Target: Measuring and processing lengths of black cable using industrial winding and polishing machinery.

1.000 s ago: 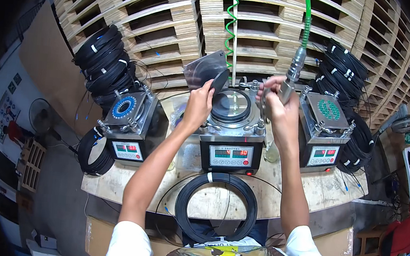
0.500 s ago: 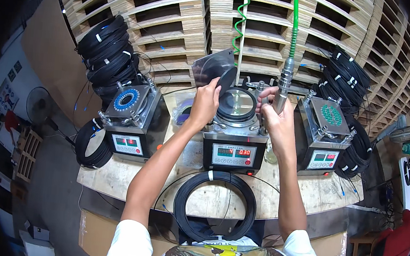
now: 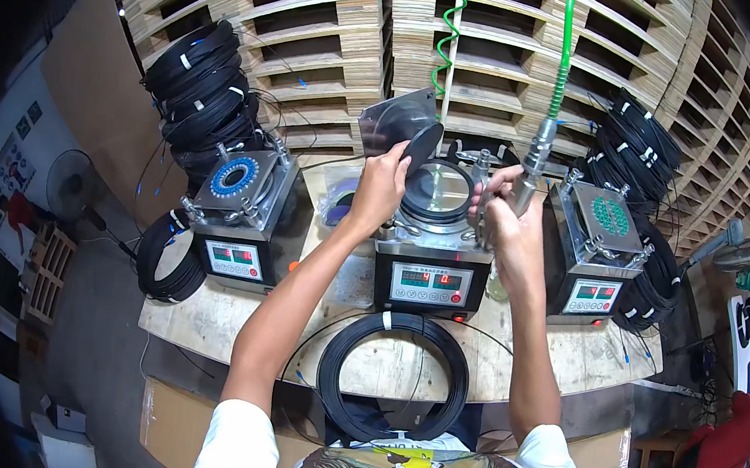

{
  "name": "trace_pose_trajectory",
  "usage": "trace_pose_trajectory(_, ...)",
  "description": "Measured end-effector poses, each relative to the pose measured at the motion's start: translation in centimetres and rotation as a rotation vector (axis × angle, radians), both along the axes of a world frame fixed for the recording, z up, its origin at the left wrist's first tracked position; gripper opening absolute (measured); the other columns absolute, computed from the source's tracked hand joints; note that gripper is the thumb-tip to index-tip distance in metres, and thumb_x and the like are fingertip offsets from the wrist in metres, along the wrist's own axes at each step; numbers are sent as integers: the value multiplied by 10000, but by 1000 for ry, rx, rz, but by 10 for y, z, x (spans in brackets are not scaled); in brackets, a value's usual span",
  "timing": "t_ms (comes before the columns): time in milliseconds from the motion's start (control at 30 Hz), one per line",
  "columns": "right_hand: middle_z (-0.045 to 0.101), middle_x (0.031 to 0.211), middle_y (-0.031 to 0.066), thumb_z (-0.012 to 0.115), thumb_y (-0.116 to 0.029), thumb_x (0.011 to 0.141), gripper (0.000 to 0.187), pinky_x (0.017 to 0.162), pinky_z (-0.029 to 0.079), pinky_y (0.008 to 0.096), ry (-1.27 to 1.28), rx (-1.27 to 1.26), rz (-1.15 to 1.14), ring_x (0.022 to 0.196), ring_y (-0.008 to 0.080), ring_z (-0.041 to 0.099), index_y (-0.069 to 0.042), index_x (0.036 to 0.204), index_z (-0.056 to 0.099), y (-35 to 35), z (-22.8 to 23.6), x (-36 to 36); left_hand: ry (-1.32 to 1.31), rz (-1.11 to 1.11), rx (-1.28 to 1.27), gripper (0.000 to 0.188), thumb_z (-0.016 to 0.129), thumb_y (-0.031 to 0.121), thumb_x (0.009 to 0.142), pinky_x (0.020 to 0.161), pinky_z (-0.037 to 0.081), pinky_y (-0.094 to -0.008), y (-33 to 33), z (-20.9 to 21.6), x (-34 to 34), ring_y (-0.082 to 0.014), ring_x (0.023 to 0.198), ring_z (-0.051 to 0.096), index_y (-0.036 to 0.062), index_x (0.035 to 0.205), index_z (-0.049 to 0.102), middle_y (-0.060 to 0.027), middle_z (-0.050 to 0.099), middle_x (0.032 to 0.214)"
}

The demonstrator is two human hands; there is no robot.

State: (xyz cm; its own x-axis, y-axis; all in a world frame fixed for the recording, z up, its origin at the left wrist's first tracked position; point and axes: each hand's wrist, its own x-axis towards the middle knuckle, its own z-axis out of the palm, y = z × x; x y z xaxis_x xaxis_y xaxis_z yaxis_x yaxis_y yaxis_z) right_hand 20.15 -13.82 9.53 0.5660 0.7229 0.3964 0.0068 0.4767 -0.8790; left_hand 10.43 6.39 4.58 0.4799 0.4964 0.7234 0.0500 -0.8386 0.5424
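Observation:
My left hand (image 3: pixel 381 186) pinches a dark round disc (image 3: pixel 424 146) by its edge, tilted up in front of a square metal plate (image 3: pixel 383 124) that stands raised. My right hand (image 3: pixel 517 238) is closed around a metal air blow gun (image 3: pixel 527 187), from which a green hose (image 3: pixel 560 81) runs upward. Between my hands is the middle polishing machine (image 3: pixel 385 281), with its round platen (image 3: pixel 439 190) uncovered and its display lit red. The blow gun is beside the platen's right edge; my fingers partly hide it.
Similar machines stand left (image 3: pixel 219 265) and right (image 3: pixel 585 301), their top plates ringed with blue and green connectors. Black cable coils are piled behind both (image 3: pixel 195 71) (image 3: pixel 637 141). Another coil (image 3: pixel 329 368) overlaps the front edge of the wooden table (image 3: pixel 498 361). Wooden pallets (image 3: pixel 323 15) rise behind.
The blow gun and hose have shifted a little to the right with my right hand. My left hand still holds the disc in nearly the same place. The machine displays read differently.

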Motion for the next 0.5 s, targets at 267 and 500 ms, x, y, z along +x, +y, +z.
trace_pose_trajectory(267,599,959,54,520,-4,907,197,794,520,272,-39,-30,-18,860,109,601,-27,1099,555,-21,5,15,300,-306,46,320,636,-14,894,776,546,-399,13,21,-1,-404,905,695,-15,1213,659,-280,682,982)
trace_pose_trajectory(500,651,1013,121,498,0,917,258,828,560,321,2,-40,-46,877,158,652,-19,1173,519,-41,5,46,724,-523,325,452,721,41,830,995,513,-433,32,22,4,-398,1180,595,49,1276,647,-211,593,1341)
